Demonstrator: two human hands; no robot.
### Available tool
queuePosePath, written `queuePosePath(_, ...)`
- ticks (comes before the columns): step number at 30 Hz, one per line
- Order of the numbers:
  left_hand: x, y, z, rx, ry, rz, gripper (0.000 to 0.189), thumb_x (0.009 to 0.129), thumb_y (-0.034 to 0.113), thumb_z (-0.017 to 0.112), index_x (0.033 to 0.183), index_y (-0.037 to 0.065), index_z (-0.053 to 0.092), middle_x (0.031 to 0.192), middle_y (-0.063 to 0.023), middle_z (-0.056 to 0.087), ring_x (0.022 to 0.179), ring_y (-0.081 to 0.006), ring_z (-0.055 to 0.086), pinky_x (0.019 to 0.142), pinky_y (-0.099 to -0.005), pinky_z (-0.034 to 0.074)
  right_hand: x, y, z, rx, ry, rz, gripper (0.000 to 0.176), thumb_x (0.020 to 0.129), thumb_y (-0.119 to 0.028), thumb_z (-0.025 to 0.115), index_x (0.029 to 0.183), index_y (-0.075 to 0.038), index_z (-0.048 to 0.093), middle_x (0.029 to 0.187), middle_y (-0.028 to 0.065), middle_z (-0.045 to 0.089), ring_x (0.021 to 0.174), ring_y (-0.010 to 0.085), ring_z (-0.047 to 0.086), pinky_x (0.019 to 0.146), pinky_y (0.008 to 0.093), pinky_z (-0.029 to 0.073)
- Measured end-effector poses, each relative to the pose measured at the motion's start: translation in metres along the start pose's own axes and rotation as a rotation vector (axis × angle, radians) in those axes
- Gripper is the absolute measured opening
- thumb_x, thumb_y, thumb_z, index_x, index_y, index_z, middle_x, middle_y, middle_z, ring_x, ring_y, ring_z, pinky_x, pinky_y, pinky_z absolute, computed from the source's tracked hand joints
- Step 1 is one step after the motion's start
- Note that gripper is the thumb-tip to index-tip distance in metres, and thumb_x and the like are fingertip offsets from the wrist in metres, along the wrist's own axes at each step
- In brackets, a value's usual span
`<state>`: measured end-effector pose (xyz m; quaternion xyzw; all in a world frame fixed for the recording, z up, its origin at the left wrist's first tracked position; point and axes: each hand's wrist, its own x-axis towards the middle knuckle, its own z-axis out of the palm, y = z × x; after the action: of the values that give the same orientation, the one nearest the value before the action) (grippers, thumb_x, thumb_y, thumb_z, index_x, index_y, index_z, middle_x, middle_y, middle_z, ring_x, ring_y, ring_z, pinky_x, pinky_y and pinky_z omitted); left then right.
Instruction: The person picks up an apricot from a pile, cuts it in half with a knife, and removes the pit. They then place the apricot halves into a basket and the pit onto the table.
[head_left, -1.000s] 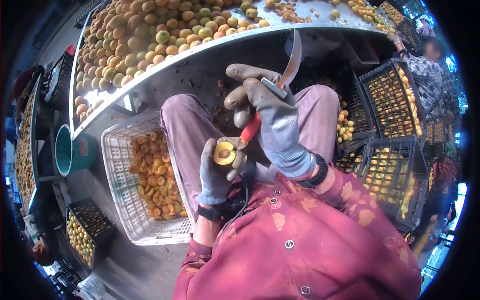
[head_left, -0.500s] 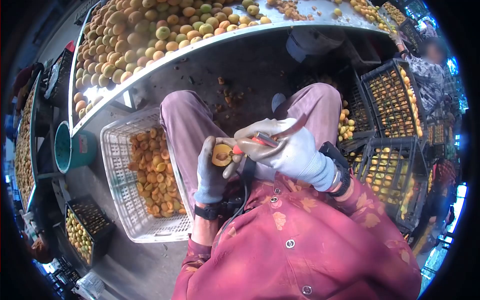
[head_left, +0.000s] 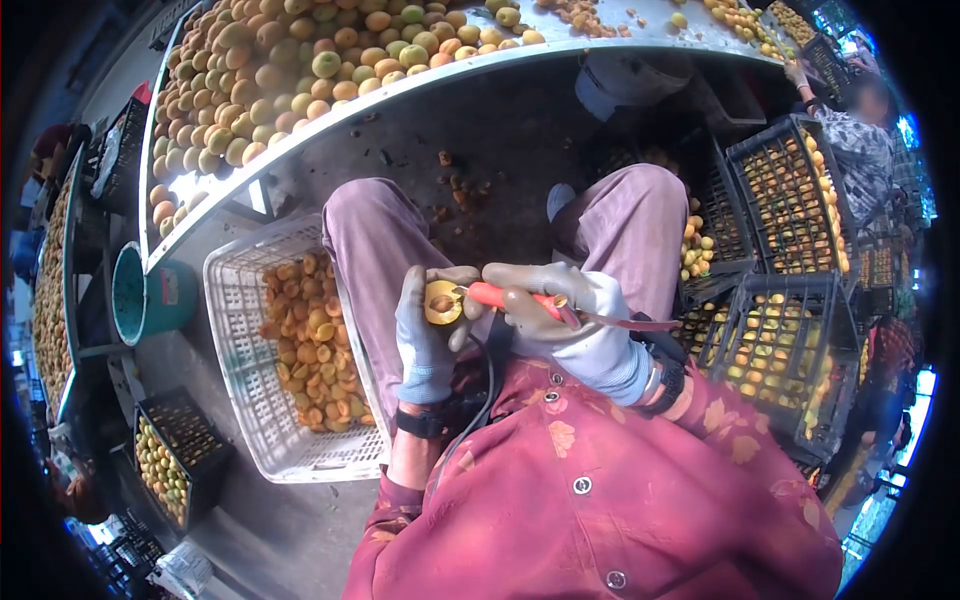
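Note:
In my gloved left hand [head_left: 425,325] is a halved apricot [head_left: 443,302], its cut face turned up with the brown pit in the hollow. The fingers and thumb wrap its edge. My gloved right hand [head_left: 570,315] is closed around a red-handled tool [head_left: 489,294], whose thin tip reaches the right edge of the apricot half. A flat, dark reddish strip like a blade sticks out from the same fist toward the right. Both hands are close together over my lap, between my knees.
A white plastic basket [head_left: 240,375] of apricot halves stands left of my leg. Ahead is a metal table [head_left: 590,46] piled with whole apricots. Black crates [head_left: 735,290] of apricots stand on the right, a teal bucket [head_left: 165,310] on the left. A person [head_left: 850,150] is at upper right.
The tool in my right hand has turned: its strip pointed up and away and now points right, and more red handle shows. Its tip is now at the apricot half, still in my left hand.

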<state>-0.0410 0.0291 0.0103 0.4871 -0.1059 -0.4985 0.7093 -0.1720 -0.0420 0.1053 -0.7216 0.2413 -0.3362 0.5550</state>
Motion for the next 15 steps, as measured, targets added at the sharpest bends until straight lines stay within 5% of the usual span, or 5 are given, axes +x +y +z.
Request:
queuePosePath(2,0.0,0.0,0.001,0.128,0.068,0.129,0.053,0.104,0.042,0.032,0.099,-0.001,0.062,0.069,-0.0066,0.062,0.039,-0.0067,0.038,0.038,-0.0196,0.028,-0.001,0.001,-0.002,-0.044,-0.016,0.008,0.023,0.091,-0.004,0.064,0.112,0.003,0.067,0.091,0.0113,0.073,0.074,0.0153,0.071,0.067,0.0253,0.056)
queuePosePath(7,0.002,-0.001,-0.011,0.064,0.022,-0.065,0.049,0.104,0.039,0.032,0.098,0.0,0.061,0.069,-0.0057,0.062,0.039,-0.0062,0.038,0.038,-0.0202,0.027,-0.003,0.017,0.001,-0.134,-0.004,-0.126,0.022,0.092,-0.006,0.064,0.111,0.004,0.067,0.089,0.0097,0.073,0.074,0.0135,0.07,0.067,0.0248,0.056)
queuePosePath(10,-0.001,0.006,-0.01,0.134,-0.049,-0.054,0.048,0.104,0.04,0.033,0.097,0.001,0.06,0.067,-0.0057,0.061,0.038,-0.0061,0.037,0.038,-0.0195,0.027,-0.005,0.024,0.001,0.176,-0.006,0.225,0.021,0.091,-0.005,0.064,0.11,0.002,0.069,0.09,0.0091,0.074,0.075,0.0135,0.071,0.068,0.0243,0.056)
queuePosePath(14,0.003,0.001,-0.014,0.015,-0.001,-0.162,0.048,0.103,0.042,0.035,0.095,0.002,0.06,0.065,-0.0056,0.06,0.037,-0.0059,0.036,0.037,-0.0188,0.026,-0.004,0.043,0.003,-0.09,0.012,-0.026,0.016,0.091,-0.005,0.064,0.106,-0.001,0.07,0.086,0.0078,0.073,0.073,0.0112,0.07,0.068,0.0216,0.056)
queuePosePath(15,0.002,0.003,-0.017,0.041,-0.019,-0.201,0.047,0.103,0.043,0.036,0.095,0.003,0.06,0.064,-0.0055,0.06,0.038,-0.0063,0.038,0.038,-0.0185,0.027,-0.005,0.051,0.002,0.076,0.038,0.221,0.016,0.092,-0.008,0.064,0.104,0.0,0.07,0.085,0.0075,0.072,0.071,0.0108,0.069,0.067,0.0213,0.056)
